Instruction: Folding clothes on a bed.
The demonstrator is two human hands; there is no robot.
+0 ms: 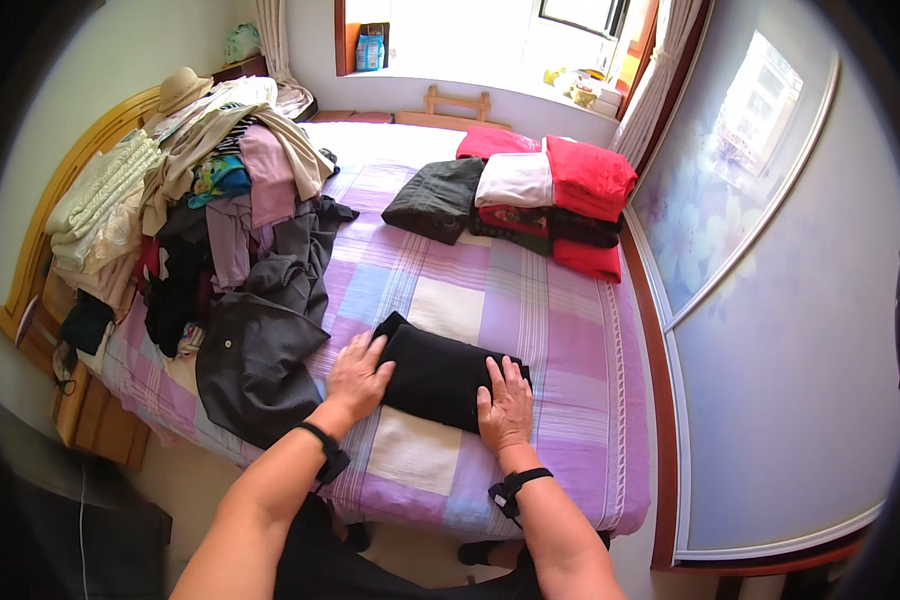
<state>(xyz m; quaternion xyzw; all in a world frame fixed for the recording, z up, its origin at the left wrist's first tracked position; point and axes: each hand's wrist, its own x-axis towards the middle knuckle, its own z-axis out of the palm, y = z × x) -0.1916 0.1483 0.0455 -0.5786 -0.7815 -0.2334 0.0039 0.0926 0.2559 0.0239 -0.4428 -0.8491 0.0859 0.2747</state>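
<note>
A folded black garment point(439, 375) lies flat on the plaid bedspread point(570, 450) in front of me. My left hand point(358, 375) rests at its left end, fingers spread and palm down. Its right end is under my right hand point(506, 405), which also lies palm down with the fingers apart. Neither hand grips the cloth; the palms are hidden. Just left of my left hand a dark grey garment point(259, 367) with a button lies loosely crumpled, partly on the heap of clothes.
Mixed unfolded clothes point(270, 172) and folded cream bedding point(101, 202) are heaped by the wooden headboard point(34, 247). Folded red, white and dark clothes point(589, 176) stand stacked toward the window, beside a folded dark grey garment point(435, 199). A sliding-door wardrobe point(787, 390) flanks the bed's right side.
</note>
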